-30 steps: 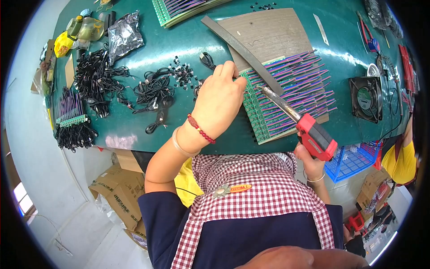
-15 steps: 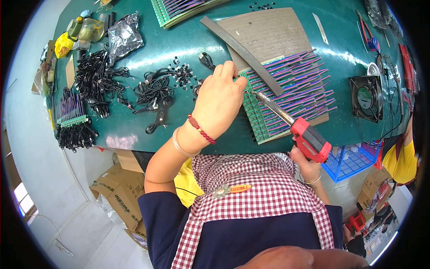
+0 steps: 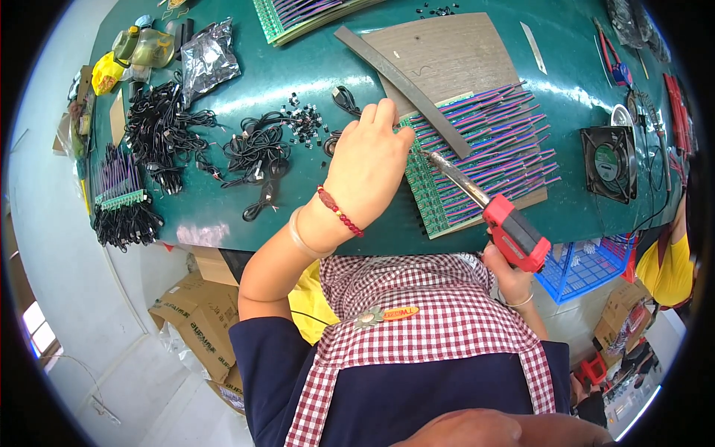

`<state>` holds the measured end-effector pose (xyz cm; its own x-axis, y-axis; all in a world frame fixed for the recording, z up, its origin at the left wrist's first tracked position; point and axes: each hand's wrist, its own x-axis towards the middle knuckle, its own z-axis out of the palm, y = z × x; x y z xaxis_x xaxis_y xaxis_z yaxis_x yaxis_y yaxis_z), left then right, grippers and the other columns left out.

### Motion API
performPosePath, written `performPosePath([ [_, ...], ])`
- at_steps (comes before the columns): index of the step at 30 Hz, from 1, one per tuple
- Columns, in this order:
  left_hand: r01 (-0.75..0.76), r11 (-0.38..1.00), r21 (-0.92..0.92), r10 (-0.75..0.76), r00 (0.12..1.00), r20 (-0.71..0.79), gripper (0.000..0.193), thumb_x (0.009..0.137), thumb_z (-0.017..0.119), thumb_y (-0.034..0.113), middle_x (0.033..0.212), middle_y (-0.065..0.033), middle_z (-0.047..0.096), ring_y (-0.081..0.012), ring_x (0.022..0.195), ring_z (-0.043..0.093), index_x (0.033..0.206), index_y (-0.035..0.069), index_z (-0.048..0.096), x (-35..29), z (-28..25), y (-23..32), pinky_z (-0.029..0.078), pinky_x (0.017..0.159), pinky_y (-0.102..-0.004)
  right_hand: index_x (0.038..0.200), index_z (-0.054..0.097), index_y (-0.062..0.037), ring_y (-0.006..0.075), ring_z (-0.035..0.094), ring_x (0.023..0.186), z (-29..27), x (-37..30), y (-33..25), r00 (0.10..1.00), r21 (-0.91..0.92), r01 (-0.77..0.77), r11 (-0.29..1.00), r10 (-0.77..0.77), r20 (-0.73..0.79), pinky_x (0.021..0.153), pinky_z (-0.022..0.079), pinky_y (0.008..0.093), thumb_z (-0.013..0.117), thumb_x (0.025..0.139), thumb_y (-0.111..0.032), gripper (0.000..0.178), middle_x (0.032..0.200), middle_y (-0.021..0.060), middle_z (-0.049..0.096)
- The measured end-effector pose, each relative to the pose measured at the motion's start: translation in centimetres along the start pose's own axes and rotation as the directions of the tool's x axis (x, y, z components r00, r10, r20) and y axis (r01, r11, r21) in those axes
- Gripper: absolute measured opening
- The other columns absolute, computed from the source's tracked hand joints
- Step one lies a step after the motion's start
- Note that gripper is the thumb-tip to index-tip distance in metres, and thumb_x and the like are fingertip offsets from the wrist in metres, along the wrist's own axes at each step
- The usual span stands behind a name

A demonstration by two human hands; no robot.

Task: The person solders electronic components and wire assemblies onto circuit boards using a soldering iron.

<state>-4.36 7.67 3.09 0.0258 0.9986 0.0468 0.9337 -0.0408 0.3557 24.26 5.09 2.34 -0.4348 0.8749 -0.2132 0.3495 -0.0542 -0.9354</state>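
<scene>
My right hand [image 3: 509, 277] grips a red and black soldering gun [image 3: 519, 234]. Its metal tip reaches the green circuit boards [image 3: 426, 195], close by my left fingers. Over the left edge of these boards, my left hand [image 3: 370, 165] is closed in a pinch; the back of the hand hides what the fingertips hold. Rows of purple, blue and pink wires [image 3: 495, 160] run rightward from the boards. A flat grey bar [image 3: 402, 86] lies slantwise over the wires and the brown board [image 3: 458, 48] beneath.
Left of my hand lie black cables [image 3: 253, 149] and small black parts [image 3: 304, 125]. Farther left are a larger cable heap [image 3: 156, 127] and a silvery bag [image 3: 210, 59]. A black fan [image 3: 609, 164] stands at right. More wired boards [image 3: 287, 22] lie at the far edge.
My left hand has shifted slightly right, its wrist turning a little. The soldering gun and my right hand are almost unmoved.
</scene>
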Motion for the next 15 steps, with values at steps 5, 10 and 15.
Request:
performPosePath([
  [5,-0.006,1.0,0.018,0.006,1.0,-0.001,0.008,0.07,0.063,0.004,0.094,-0.0106,0.049,-0.0257,0.088,0.052,0.076,0.002,0.058,0.02,0.06,0.0,0.047,0.073,-0.0349,0.095,0.062,-0.0012,0.0095,0.056,0.071,-0.3,-0.1,0.07,0.99,0.161,-0.13,0.978,0.136,-0.031,0.063,0.046,0.0253,0.067,0.081,-0.005,0.015,0.082,0.0019,0.061],
  [10,-0.006,1.0,0.013,0.006,1.0,-0.003,0.009,0.07,0.063,0.005,0.094,-0.0105,0.049,-0.0259,0.087,0.052,0.076,0.002,0.058,-0.09,-0.02,0.06,0.047,0.073,-0.0353,0.095,0.062,-0.0012,0.0094,0.056,0.072,-0.38,-0.2,0.01,0.982,0.165,-0.186,0.969,0.187,0.009,0.063,0.046,0.0253,0.067,0.082,-0.006,0.015,0.082,0.0017,0.061],
  [15,-0.007,1.0,0.012,0.007,1.0,-0.004,0.008,0.069,0.063,0.004,0.094,-0.0105,0.049,-0.026,0.087,0.052,0.076,0.002,0.058,-0.06,-0.03,0.09,0.047,0.073,-0.0354,0.096,0.062,-0.0014,0.0094,0.057,0.073,-0.37,-0.16,-0.05,0.976,0.148,-0.217,0.965,0.214,0.036,0.064,0.046,0.0256,0.067,0.082,-0.009,0.017,0.083,0.0018,0.062],
])
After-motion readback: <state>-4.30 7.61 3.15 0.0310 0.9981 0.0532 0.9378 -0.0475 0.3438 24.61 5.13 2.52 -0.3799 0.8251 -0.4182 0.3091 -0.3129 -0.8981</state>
